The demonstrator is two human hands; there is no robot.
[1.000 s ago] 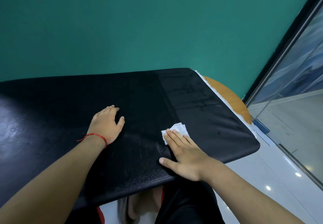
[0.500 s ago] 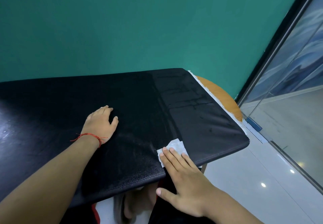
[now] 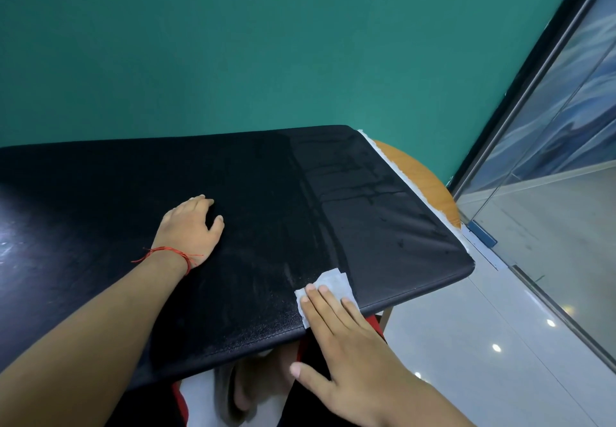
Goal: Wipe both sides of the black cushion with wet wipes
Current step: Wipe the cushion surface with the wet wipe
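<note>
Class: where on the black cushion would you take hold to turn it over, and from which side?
Probably grip the black cushion at its near long edge, from the front, fingers underneath: that thin edge overhangs freely.

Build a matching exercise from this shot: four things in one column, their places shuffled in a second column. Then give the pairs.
Things
1. left hand
2. wet wipe
3. red string
4. wooden top

Places
A. showing beyond the right edge of the black cushion
B. tied round the left wrist
C. resting on the cushion's upper face, away from its edges
D. under the fingers of the right hand, at the cushion's near edge

Pairs: 1-C, 2-D, 3-B, 4-A
</note>
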